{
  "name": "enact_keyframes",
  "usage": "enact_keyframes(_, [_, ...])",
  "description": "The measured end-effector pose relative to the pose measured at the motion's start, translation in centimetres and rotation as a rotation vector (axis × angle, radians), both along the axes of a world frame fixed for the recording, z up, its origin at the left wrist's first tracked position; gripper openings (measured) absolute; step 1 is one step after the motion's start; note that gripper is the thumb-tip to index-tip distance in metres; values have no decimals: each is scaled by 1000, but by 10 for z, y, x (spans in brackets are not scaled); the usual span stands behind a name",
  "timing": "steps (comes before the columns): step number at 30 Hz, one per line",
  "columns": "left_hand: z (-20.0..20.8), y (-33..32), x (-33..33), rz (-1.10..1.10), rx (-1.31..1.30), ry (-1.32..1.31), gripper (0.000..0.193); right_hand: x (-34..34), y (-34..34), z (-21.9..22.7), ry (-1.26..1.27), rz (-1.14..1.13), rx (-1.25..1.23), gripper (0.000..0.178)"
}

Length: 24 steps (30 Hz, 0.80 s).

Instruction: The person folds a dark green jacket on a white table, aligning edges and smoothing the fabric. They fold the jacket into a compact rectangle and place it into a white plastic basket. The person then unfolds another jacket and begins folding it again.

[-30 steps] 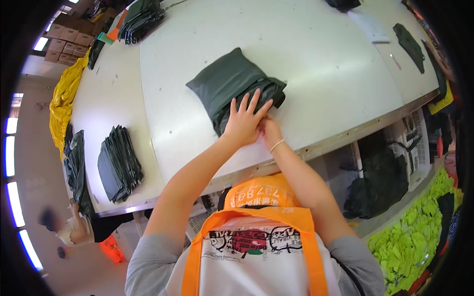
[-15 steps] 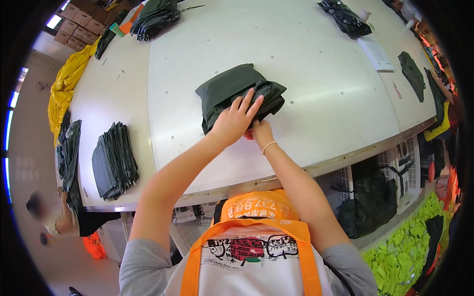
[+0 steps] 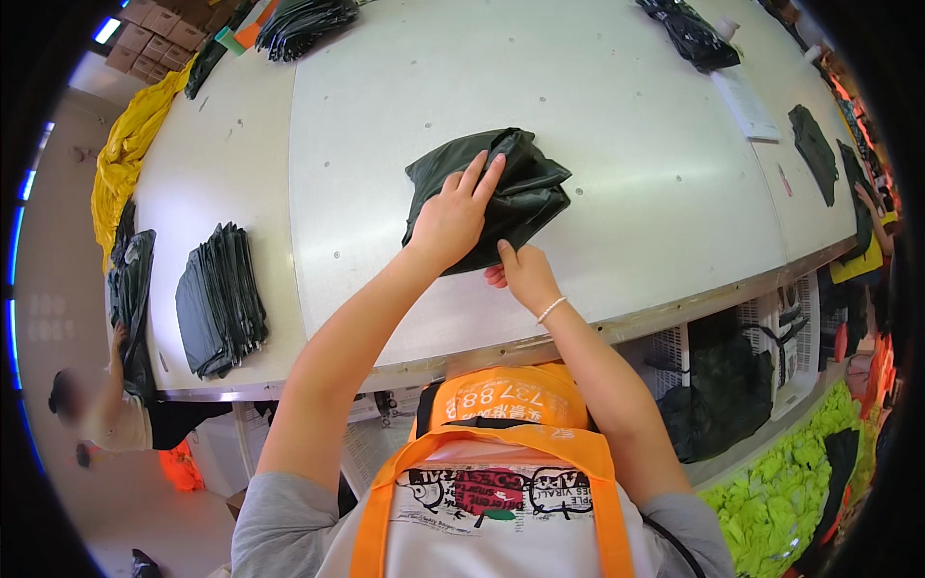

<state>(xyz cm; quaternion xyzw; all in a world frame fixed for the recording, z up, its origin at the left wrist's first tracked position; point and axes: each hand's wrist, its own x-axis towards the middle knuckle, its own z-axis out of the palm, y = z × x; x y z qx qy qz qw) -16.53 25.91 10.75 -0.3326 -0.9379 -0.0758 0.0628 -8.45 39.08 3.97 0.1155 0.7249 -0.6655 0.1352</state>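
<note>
A folded bundle of dark green, slightly shiny fabric (image 3: 530,197) lies on the white table (image 3: 414,318) in front of me. My left hand (image 3: 453,220) rests flat on its left part, with index and middle fingers stretched across the top layers. At the near edge, my right hand (image 3: 526,275) grips the fabric, thumb on top and fingers below. Part of the right fingers is hidden beneath the edge. Loose folds bulge upward on the bundle's right side.
To the left lies a stack of dark green folded pieces (image 3: 222,303); more dark bundles (image 3: 303,27) lie at the far side. White papers (image 3: 747,104) are at the far right. A person (image 3: 101,414) stands at the left end. Crates (image 3: 795,337) sit under the table edge.
The bundle has shifted slightly right, and its smooth flat top panel now looks creased. My right hand has moved right and a little nearer, with its thumb now showing on the edge.
</note>
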Motion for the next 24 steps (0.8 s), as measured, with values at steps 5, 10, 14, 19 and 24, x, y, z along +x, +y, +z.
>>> enact_keyframes(5, [-6,6,13,-121,137,39,89,-1,9,11,-2,-26,-23,49])
enact_keyframes(10, [2,15,19,-132,148,-34,77,9,18,7,45,-48,6,49])
enact_keyframes(14, [2,12,20,-155,142,-137,69,27,45,50,76,-118,299,36])
enact_keyframes(19, [15,19,11,-181,185,-235,65,6,82,77,951,-243,705,10])
enact_keyframes(24, [38,37,-11,-233,223,-322,59,-15,107,80,954,-91,886,17])
